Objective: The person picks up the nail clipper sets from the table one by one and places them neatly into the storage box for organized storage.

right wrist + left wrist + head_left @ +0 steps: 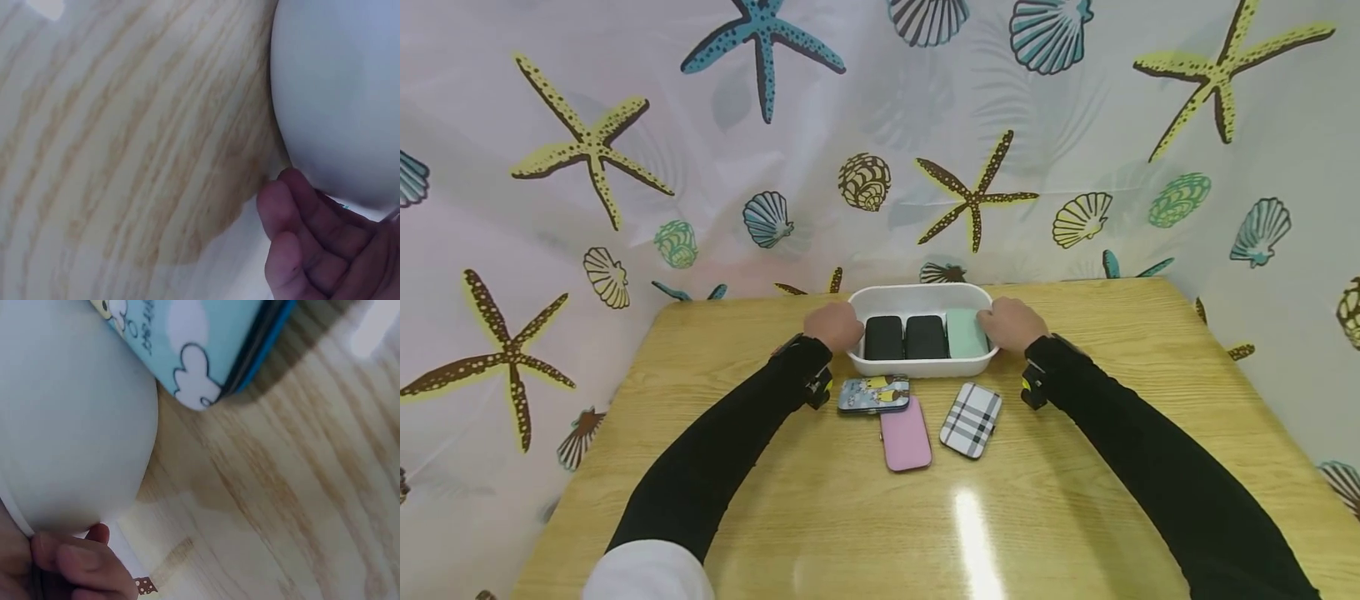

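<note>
While the white tray [921,368] stands at the far side of the wooden table [1075,500], the left hand [835,326] grips its left end, fingers curled at the rim. Just in front of that end: blue patterned case [861,396], near corner close to the tray wall; contact with it not determinable. Its right end overlaps the far end of a pink case [906,437] and appears to rest on it. Inside the tray, left to right: left black case [883,337], right black case [926,337], pale green case [966,333], side by side. Plaid case [972,421] lies askew on the table, right of the pink one, apart from it. Right hand [1013,325] grips the tray's right end, fingers curled against the outer wall.

Risks, judged: unequal lift or pull between the hands would tilt the tray and slide the three cases toward the lower end. Drawing it nearer could make its front wall strike the blue case and knock it off the pink one. Smooth, rounded ends could slip if either grip loosens.
</note>
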A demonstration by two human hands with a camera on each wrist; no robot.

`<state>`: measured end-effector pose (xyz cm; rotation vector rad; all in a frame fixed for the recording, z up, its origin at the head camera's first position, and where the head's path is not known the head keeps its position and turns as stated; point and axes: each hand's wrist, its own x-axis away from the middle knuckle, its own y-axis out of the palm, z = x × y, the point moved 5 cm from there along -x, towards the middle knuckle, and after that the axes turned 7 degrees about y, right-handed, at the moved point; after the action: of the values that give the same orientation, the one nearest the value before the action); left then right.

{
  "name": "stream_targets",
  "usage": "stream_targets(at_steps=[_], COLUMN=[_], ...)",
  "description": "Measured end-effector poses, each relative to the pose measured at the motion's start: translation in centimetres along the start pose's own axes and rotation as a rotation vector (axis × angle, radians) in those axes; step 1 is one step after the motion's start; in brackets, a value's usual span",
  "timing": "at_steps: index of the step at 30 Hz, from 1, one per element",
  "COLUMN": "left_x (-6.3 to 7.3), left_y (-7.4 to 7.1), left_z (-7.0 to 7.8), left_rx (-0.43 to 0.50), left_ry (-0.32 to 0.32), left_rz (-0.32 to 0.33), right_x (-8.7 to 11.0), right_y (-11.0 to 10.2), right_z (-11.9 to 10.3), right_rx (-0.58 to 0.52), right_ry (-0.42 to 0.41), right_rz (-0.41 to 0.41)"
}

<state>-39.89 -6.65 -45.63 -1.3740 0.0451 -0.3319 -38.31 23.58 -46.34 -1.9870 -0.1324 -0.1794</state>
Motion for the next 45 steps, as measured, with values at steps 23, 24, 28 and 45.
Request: stream_targets(at_steps=[23, 24, 28, 45], left_x=[0.0, 0.1, 0.4, 0.1], left_y=[0.0, 0.0, -0.2, 0.1], left_z=[0.3, 0.4, 0.6, 0.4], left_rx=[-0.052, -0.053, -0.052, -0.029], left_ry=[-0.036, -0.035, -0.028, -0.023], left_rz=[0.057, 0.054, 0.05, 0.052], right_x=[9.3, 9.8, 11.7, 15.6], right_y=[-1.8, -1.6, -0.8, 3.7], right_z=[0.1, 0.0, -0.9, -5.3], right_rx=[0.192, 0.213, 0.259, 0.409], right_ry=[-0.108, -0.123, -0.179, -0.327], right_rz=[-0.011, -0.011, -0.015, -0.11])
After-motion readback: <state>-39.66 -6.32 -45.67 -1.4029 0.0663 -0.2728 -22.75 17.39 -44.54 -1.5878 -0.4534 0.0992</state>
